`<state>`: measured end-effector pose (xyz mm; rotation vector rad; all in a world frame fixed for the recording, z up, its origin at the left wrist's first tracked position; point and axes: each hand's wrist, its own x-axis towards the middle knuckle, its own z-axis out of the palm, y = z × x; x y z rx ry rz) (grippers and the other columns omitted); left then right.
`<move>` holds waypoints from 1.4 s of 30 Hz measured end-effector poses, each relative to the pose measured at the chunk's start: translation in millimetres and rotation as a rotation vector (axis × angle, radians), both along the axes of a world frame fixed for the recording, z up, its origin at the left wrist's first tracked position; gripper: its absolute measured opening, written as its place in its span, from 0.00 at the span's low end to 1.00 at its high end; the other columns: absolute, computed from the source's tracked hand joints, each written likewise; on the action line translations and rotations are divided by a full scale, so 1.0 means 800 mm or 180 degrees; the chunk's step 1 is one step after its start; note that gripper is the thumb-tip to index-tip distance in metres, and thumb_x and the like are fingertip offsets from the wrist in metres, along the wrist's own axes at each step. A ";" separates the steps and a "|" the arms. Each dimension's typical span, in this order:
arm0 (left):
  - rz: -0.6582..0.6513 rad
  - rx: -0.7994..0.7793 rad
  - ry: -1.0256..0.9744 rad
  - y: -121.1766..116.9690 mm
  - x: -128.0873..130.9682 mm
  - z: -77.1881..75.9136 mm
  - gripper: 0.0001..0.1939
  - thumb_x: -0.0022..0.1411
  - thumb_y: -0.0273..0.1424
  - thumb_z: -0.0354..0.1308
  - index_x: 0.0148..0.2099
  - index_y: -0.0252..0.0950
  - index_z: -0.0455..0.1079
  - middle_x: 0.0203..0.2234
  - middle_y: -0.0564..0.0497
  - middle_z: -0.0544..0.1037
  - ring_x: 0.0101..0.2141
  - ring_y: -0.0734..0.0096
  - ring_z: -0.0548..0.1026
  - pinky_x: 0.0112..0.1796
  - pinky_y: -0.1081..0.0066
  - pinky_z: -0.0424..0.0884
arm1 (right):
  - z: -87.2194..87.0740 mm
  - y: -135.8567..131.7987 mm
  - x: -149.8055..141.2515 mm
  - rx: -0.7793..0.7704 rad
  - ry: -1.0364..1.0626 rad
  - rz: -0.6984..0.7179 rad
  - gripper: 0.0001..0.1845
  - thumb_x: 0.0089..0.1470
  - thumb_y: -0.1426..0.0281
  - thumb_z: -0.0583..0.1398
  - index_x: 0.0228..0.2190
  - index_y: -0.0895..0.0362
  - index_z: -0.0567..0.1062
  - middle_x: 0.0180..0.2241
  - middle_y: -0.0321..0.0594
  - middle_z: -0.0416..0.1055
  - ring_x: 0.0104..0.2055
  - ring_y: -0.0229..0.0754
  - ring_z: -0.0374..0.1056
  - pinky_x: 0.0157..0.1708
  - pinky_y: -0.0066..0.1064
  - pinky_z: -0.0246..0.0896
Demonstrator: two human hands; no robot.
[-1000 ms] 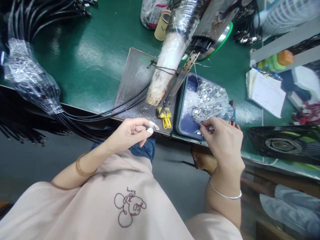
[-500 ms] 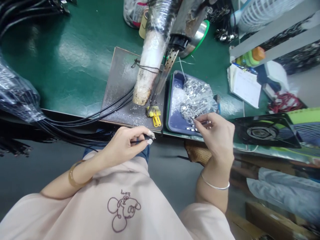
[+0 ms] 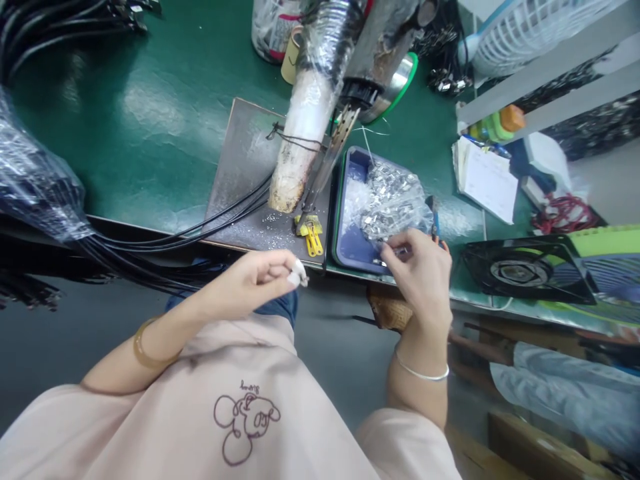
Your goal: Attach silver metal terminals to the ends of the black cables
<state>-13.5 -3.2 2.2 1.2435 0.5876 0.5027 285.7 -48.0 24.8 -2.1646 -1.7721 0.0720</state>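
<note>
Pinch lightly: the left hand (image 3: 260,281), centre, nips a tiny tip (image 3: 305,283); right hand (image 3: 425,268), at blue tray (image 3: 345,250), grip unclear.

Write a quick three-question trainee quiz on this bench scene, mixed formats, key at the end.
1. Multiple choice: which hand reaches over the near side of the blue tray? A) left B) right C) neither
2. True or false: the yellow piece lies on the grey board.
3. Fill the gap: the cables fanning out of the plastic wrap are ____ in colour.

Key:
1. B, the right hand
2. True
3. black
</note>
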 end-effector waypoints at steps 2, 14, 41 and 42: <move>0.0510 -0.0381 -0.0075 0.002 -0.001 -0.005 0.08 0.61 0.34 0.63 0.37 0.34 0.71 0.20 0.59 0.67 0.22 0.81 0.60 0.23 0.78 0.56 | 0.005 -0.012 -0.013 0.0409 0.0122 -0.0187 0.07 0.54 0.68 0.61 0.25 0.50 0.69 0.27 0.36 0.74 0.27 0.43 0.68 0.33 0.37 0.66; 0.1197 -0.0157 -0.0090 -0.001 0.009 -0.006 0.08 0.57 0.32 0.66 0.32 0.34 0.72 0.20 0.57 0.71 0.22 0.80 0.67 0.26 0.78 0.67 | -0.029 -0.020 -0.153 0.1424 0.2201 0.0399 0.04 0.59 0.69 0.67 0.31 0.51 0.80 0.35 0.38 0.80 0.37 0.42 0.79 0.36 0.37 0.80; 0.1304 0.2139 0.0281 -0.019 0.010 -0.022 0.16 0.74 0.26 0.53 0.30 0.35 0.69 0.20 0.56 0.75 0.19 0.81 0.68 0.24 0.79 0.64 | -0.041 -0.018 -0.177 0.1540 0.2486 0.0670 0.07 0.59 0.76 0.65 0.32 0.53 0.78 0.42 0.38 0.80 0.43 0.41 0.81 0.46 0.36 0.81; 0.1219 0.1659 0.0192 -0.018 0.008 -0.018 0.16 0.73 0.27 0.54 0.29 0.35 0.68 0.19 0.57 0.74 0.18 0.82 0.65 0.22 0.80 0.62 | -0.043 -0.018 -0.178 0.1542 0.2450 0.0684 0.06 0.60 0.76 0.65 0.33 0.52 0.79 0.42 0.38 0.80 0.44 0.42 0.81 0.46 0.37 0.81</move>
